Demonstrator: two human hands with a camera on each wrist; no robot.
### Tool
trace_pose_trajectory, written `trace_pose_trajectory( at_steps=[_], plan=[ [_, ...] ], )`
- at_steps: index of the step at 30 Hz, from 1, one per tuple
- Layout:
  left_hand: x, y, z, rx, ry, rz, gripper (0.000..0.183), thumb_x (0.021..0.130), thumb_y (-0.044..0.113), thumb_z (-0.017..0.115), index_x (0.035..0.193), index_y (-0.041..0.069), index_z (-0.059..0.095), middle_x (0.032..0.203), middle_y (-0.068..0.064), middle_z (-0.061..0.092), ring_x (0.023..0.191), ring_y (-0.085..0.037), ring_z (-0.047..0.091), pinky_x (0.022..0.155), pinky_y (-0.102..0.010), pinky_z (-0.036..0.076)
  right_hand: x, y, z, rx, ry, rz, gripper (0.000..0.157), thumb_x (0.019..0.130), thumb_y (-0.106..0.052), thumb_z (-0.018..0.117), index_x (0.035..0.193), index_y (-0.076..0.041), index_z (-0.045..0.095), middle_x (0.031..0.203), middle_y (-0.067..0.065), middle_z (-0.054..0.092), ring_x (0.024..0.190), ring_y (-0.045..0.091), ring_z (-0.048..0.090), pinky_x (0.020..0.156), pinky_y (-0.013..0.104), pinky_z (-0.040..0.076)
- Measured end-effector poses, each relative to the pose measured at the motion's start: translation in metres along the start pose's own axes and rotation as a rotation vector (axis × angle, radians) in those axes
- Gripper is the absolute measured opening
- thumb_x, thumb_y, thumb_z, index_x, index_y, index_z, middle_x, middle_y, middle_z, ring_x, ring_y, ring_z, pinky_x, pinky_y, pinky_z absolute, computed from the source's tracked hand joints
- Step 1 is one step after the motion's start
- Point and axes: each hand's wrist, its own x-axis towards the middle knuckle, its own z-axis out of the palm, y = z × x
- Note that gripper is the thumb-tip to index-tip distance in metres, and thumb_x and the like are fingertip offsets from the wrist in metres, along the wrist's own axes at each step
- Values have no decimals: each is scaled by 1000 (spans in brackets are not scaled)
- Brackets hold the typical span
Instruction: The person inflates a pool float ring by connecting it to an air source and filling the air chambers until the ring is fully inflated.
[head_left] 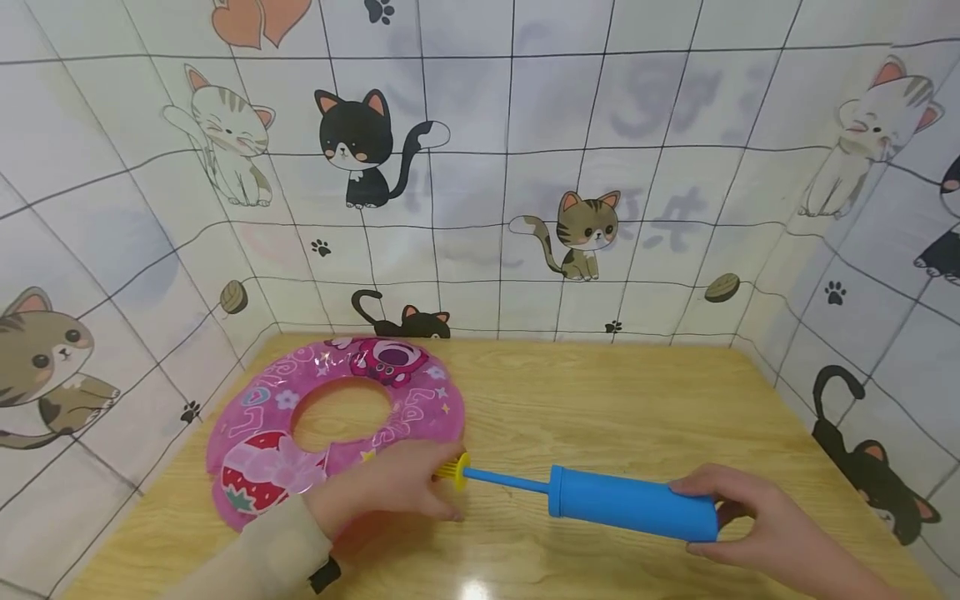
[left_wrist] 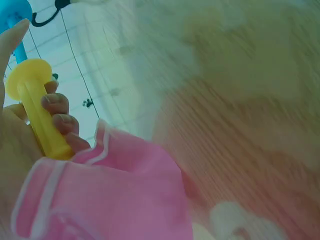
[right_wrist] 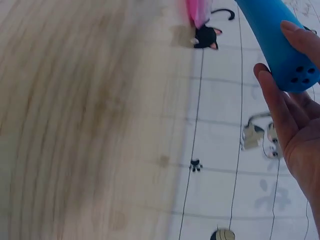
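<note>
A blue hand pump [head_left: 630, 503] stretches sideways between both hands, low over the table. My left hand [head_left: 397, 479] holds its yellow handle [left_wrist: 40, 112], fingers curled behind it in the left wrist view. Part of the blue rod [head_left: 504, 479] shows drawn out between handle and barrel. At the barrel's far end, my right hand [head_left: 757, 521] grips it between thumb and fingers. Small holes dot that end face [right_wrist: 302, 75] in the right wrist view. A pink inflatable swim ring [head_left: 416, 410] lies flat at the left, its near edge partly hidden by my left hand and forearm.
The wooden table [head_left: 600, 392] meets walls at the back and both sides. These walls [head_left: 480, 192] carry a tiled sheet with cartoon cats and paw prints. A dark band [head_left: 325, 575] shows at my left sleeve.
</note>
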Motion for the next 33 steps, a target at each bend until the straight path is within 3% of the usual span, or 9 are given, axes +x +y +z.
trace_pose_trajectory(
  at_steps=[6, 12, 15, 18, 21, 26, 28, 31, 33],
  plan=[
    [11, 14, 6, 33, 4, 64, 56, 72, 56, 78, 108, 22, 51, 76, 8, 49, 69, -7, 48, 62, -25, 44, 18, -9, 26, 67, 34, -20, 52, 71, -10, 87, 119, -15, 67, 110, -7, 63, 83, 7, 61, 55, 29, 54],
    [15, 26, 15, 51, 16, 108, 60, 71, 58, 78, 109, 20, 51, 77, 7, 54, 68, -5, 48, 61, -22, 44, 35, -16, 47, 87, 34, -132, 53, 71, -10, 87, 119, -14, 66, 109, 3, 63, 83, 8, 61, 52, 29, 54],
    [17, 30, 18, 56, 30, 136, 59, 72, 57, 78, 109, 21, 50, 81, 8, 56, 70, -3, 49, 64, -20, 45, 37, -20, 50, 74, 30, -111, 52, 72, -15, 87, 119, -17, 66, 109, 1, 63, 83, 8, 60, 52, 29, 54],
    [17, 32, 18, 39, 8, 140, 58, 73, 55, 79, 112, 21, 51, 87, 9, 59, 75, -2, 53, 69, -21, 47, 35, -24, 46, 54, 22, -76, 52, 73, -17, 87, 120, -19, 65, 111, -1, 63, 85, 8, 59, 53, 29, 54],
    [14, 32, 14, 4, -42, 94, 65, 76, 52, 78, 125, 18, 53, 104, 8, 63, 92, -7, 59, 82, -28, 51, 29, -24, 38, 35, 21, -77, 54, 73, -15, 86, 123, -19, 64, 115, -3, 62, 88, 7, 59, 54, 28, 54],
    [7, 23, 6, -10, -71, 18, 80, 78, 50, 78, 143, 14, 47, 133, 2, 57, 121, -18, 54, 100, -40, 45, 13, -18, 20, 9, 32, -110, 60, 72, -7, 86, 127, -16, 62, 122, -5, 59, 96, 5, 58, 54, 27, 53],
    [5, 17, 5, -3, -62, 19, 81, 78, 50, 78, 144, 13, 47, 135, 1, 57, 123, -20, 53, 101, -41, 43, 7, -15, 13, -7, 41, -109, 62, 71, -4, 86, 127, -14, 61, 124, -6, 58, 99, 4, 56, 55, 27, 53],
    [4, 10, 4, 1, -40, 31, 74, 78, 50, 79, 138, 16, 51, 124, 6, 61, 113, -15, 57, 98, -39, 46, -3, -11, 3, -28, 58, -104, 64, 69, 1, 85, 127, -12, 61, 124, -6, 58, 103, 1, 53, 55, 27, 53],
    [4, 6, 3, -6, -26, 40, 66, 77, 48, 80, 131, 20, 54, 112, 11, 62, 103, -11, 58, 94, -36, 48, -9, -9, -6, -53, 48, -36, 62, 71, -1, 85, 126, -14, 62, 123, -11, 58, 96, 2, 55, 55, 27, 53]
  ],
)
